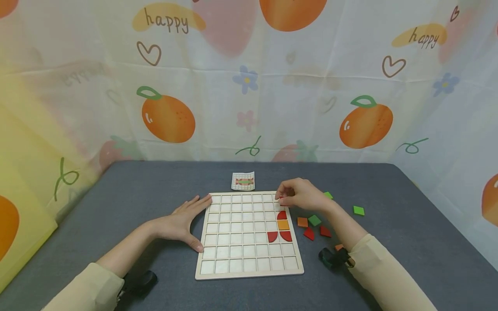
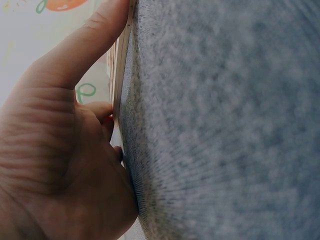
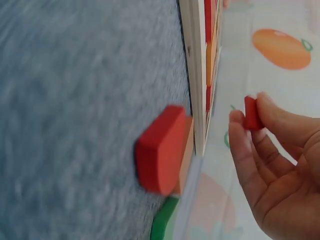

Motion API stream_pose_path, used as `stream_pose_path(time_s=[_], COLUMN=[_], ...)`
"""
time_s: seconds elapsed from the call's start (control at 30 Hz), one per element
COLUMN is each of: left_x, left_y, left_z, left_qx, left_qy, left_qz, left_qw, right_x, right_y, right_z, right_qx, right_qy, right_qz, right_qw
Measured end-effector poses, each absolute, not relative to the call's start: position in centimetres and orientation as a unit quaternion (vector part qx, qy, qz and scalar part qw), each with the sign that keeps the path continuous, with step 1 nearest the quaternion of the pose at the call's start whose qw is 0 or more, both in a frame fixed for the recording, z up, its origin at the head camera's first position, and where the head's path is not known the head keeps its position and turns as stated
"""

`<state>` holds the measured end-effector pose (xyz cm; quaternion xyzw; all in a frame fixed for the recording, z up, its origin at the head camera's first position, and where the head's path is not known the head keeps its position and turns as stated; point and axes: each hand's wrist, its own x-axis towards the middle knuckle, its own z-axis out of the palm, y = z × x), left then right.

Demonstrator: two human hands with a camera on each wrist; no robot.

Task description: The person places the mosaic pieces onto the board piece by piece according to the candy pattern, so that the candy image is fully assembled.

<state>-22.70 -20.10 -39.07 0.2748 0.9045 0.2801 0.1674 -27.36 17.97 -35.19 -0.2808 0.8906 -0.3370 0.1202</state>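
A pale wooden grid board (image 1: 249, 274) lies on the dark table. My left hand (image 1: 180, 221), fingers straight and spread, touches its left edge with thumb and fingertips; in the left wrist view the thumb of that hand (image 2: 65, 130) lies against the board's side. Above the far right corner of the board, my right hand (image 1: 301, 193) pinches a small red tile (image 3: 252, 114) between thumb and fingers. Along the board's right side sit an orange square tile (image 1: 283, 224), a rounded red tile (image 1: 282, 215) behind it and two rounded red tiles (image 1: 285, 236) nearer me.
Several loose tiles lie right of the board, among them a green tile (image 1: 314, 220), an orange tile (image 1: 302, 222), a red tile (image 1: 309, 234) and a farther green tile (image 1: 359, 210). A small pattern card (image 1: 243, 181) lies behind the board. A printed curtain (image 1: 249, 116) hangs beyond the table.
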Motion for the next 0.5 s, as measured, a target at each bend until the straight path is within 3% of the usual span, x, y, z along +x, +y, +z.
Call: stream_pose_path(time_s=[0.5], left_x=[-22.7], left_y=[-20.1], left_z=[-39.0], left_qx=[0.276], left_qy=[0.903], left_qz=[0.282], left_qw=[0.171], right_x=[-27.1], right_y=[16.3], right_z=[-35.4], right_qx=[-0.265], right_qy=[0.881], right_qz=[-0.366], right_qw=[0.142])
